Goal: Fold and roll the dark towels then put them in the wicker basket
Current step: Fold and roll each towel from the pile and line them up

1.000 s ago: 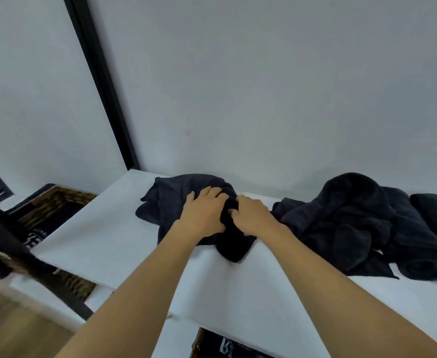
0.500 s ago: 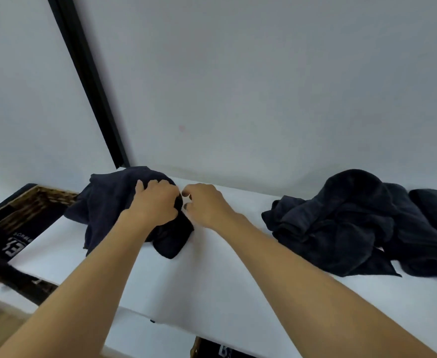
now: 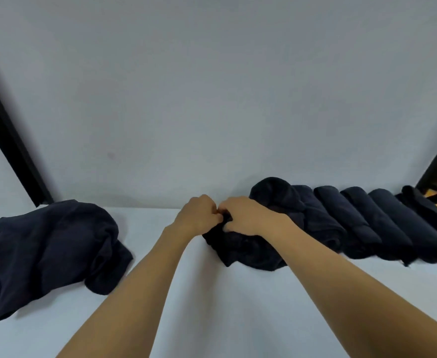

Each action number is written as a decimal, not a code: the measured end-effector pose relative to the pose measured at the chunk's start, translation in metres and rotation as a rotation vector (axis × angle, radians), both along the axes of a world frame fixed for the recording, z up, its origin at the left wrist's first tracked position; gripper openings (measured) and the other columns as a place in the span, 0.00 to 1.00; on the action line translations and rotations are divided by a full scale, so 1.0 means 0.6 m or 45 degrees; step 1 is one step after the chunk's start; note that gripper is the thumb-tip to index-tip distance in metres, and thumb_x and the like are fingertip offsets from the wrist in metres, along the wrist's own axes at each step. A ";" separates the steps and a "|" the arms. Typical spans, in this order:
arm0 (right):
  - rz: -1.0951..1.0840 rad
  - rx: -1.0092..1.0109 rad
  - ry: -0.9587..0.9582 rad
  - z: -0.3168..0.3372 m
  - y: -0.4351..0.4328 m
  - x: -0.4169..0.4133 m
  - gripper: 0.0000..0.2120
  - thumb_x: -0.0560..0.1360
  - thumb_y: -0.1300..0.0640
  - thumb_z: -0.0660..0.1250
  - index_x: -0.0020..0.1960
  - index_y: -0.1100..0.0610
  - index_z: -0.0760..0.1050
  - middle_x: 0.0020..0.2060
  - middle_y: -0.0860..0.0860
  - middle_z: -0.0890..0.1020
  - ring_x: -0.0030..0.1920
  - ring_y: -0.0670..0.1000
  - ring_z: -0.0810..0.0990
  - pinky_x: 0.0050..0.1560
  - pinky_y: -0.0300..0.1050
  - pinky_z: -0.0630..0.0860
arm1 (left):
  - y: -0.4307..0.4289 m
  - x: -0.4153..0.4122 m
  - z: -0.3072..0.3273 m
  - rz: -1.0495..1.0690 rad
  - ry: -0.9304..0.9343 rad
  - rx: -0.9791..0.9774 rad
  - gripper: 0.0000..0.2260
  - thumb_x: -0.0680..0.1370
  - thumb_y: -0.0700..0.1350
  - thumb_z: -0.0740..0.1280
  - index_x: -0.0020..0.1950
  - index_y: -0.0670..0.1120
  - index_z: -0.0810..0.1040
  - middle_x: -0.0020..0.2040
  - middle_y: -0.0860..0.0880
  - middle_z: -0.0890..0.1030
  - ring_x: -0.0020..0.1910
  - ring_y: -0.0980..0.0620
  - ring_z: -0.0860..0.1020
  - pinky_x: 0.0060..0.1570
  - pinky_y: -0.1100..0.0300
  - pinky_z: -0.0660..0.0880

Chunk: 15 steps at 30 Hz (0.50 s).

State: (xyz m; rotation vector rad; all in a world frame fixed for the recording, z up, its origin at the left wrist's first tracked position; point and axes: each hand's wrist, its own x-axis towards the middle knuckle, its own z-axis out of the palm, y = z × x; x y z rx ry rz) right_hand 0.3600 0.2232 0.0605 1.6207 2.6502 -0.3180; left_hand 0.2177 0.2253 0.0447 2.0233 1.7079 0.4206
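- The left hand (image 3: 199, 215) and right hand (image 3: 246, 215) meet side by side, fingers curled, both pinching the top of a crumpled dark towel (image 3: 246, 250) at the middle of the white table (image 3: 212, 319).
- Rolled dark towels (image 3: 367, 223) lie side by side just right of it, by the far wall.
- A loose dark towel (image 3: 52, 251) is heaped well apart on the left.
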 end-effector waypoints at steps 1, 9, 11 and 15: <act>-0.029 0.037 0.099 -0.001 0.001 0.003 0.11 0.76 0.56 0.67 0.57 0.57 0.75 0.51 0.53 0.80 0.51 0.55 0.79 0.52 0.51 0.76 | -0.002 0.000 0.016 0.001 -0.039 0.039 0.12 0.74 0.43 0.65 0.32 0.41 0.71 0.30 0.45 0.72 0.31 0.49 0.70 0.31 0.58 0.64; -0.107 0.324 0.785 0.136 0.018 0.013 0.02 0.76 0.56 0.67 0.45 0.52 0.74 0.42 0.50 0.80 0.37 0.49 0.77 0.40 0.41 0.73 | -0.019 -0.004 0.143 0.024 -0.751 0.267 0.09 0.79 0.52 0.65 0.51 0.48 0.77 0.44 0.48 0.83 0.42 0.51 0.81 0.40 0.61 0.74; -0.129 0.370 0.900 0.186 0.021 0.015 0.02 0.76 0.57 0.67 0.45 0.54 0.74 0.42 0.49 0.79 0.32 0.48 0.77 0.35 0.35 0.73 | -0.022 -0.011 0.164 0.007 -0.847 0.279 0.10 0.77 0.52 0.69 0.54 0.49 0.77 0.44 0.46 0.85 0.44 0.48 0.83 0.46 0.54 0.80; -0.183 0.398 1.169 0.266 0.020 0.024 0.05 0.75 0.56 0.69 0.42 0.54 0.73 0.37 0.48 0.79 0.27 0.45 0.75 0.27 0.32 0.68 | -0.019 -0.032 0.204 0.044 -0.781 0.400 0.06 0.76 0.44 0.69 0.47 0.42 0.82 0.43 0.42 0.84 0.44 0.43 0.84 0.49 0.44 0.81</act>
